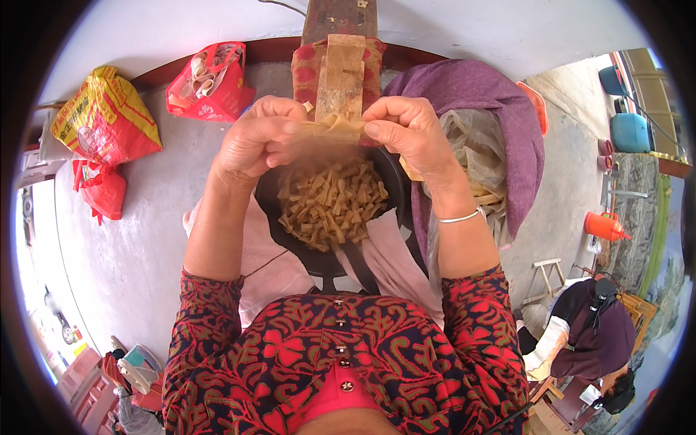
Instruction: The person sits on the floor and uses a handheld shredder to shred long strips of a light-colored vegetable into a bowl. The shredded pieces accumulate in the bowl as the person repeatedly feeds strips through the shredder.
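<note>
My left hand [264, 135] pinches one end of a thin tan strip that looks like tofu skin [335, 127]. My right hand [412, 138] pinches the other end, so it stretches between both, gathered in the middle. Another bit of tan sheet shows under the right palm. Just beyond the hands, a worn wooden board [342, 72] lies on a red patterned cushion [304, 71]. Below them sits a black basin [270, 194], holding a heap of small tan knotted pieces [333, 201]. Some blurring covers the area right under my hands.
A purple cloth [523, 156] surrounds a clear plastic bag [471, 141] of tan sheets at the right. Pink towels [268, 272] lie over my lap. A red bag [206, 83] and a yellow-red sack [105, 119] stand left. Another person [594, 326] sits at lower right.
</note>
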Available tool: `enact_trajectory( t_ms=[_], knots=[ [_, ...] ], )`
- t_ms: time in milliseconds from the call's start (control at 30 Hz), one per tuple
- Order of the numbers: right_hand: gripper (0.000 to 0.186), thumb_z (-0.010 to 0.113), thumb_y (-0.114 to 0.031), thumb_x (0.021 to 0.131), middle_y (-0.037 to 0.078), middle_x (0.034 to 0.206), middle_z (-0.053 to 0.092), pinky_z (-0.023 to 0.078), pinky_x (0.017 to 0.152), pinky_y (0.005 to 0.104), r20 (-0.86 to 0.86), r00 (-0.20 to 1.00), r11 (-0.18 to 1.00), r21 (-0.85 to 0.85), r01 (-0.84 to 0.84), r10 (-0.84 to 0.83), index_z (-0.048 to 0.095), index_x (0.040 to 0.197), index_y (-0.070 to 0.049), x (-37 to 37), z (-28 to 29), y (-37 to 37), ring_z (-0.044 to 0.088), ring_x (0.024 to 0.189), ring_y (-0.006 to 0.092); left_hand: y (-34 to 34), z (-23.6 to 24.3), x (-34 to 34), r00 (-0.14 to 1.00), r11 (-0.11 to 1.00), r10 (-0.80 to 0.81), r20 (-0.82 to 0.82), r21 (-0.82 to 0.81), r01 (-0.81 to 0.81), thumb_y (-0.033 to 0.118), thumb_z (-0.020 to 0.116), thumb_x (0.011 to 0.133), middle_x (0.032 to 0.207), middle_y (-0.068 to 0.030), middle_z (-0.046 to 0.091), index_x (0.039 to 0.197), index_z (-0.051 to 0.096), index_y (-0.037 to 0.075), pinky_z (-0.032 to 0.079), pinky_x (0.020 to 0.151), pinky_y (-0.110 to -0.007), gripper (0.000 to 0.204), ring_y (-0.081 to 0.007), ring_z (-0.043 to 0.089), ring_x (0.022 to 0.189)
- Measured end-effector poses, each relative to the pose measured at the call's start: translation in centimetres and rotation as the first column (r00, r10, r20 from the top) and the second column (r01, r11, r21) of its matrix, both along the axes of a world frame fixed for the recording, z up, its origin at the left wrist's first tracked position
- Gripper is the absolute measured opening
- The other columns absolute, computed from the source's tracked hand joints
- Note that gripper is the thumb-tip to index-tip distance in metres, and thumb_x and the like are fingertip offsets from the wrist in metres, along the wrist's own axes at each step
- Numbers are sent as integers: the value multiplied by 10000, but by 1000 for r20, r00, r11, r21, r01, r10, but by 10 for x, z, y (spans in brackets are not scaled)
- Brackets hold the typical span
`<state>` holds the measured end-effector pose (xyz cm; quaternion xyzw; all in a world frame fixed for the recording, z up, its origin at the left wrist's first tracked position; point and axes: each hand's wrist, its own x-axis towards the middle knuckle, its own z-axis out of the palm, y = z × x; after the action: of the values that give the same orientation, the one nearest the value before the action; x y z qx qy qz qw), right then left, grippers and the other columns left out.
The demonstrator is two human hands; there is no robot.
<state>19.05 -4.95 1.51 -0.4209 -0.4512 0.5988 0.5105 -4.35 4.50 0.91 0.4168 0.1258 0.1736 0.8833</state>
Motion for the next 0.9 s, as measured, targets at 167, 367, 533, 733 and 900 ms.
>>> enact_trajectory(
  t_ms=[167,367,533,733,900],
  knots=[
    [100,648,-42,819,-38,624,546,354,506,204,187,981,999,31,36,-41,624,740,13,1,-13,5,448,586,18,-12,18,14,800,419,510,-317,903,92,344,678,806,801,-65,623,916,605,11,469,671,-308,358,-219,605,757],
    [133,647,-43,804,-20,573,533,349,480,226,376,926,999,50,-4,-15,608,699,28,-7,-13,1,433,548,26,-33,22,35,772,121,384,-507,856,503,234,608,833,790,-148,609,918,594,14,463,705,-408,237,-340,582,774],
    [139,630,-88,807,9,562,540,362,481,238,445,886,990,100,95,-130,614,721,21,0,-30,11,450,523,47,-7,0,23,780,283,399,-482,874,395,217,563,865,690,-180,547,846,548,7,419,575,-406,211,-361,523,639],
    [130,628,-114,784,120,619,608,453,550,321,734,601,949,253,189,-316,631,762,14,-16,-56,34,580,564,182,3,-35,34,589,261,717,-373,927,269,233,576,843,691,-190,571,844,572,32,446,612,-426,201,-368,573,690],
    [134,645,-129,798,127,635,620,461,513,311,932,231,960,266,87,-279,639,753,-2,-5,-55,31,581,552,176,-16,7,37,427,394,569,-702,689,608,256,567,856,773,-159,637,907,637,47,470,657,-404,226,-343,621,750]
  ],
)
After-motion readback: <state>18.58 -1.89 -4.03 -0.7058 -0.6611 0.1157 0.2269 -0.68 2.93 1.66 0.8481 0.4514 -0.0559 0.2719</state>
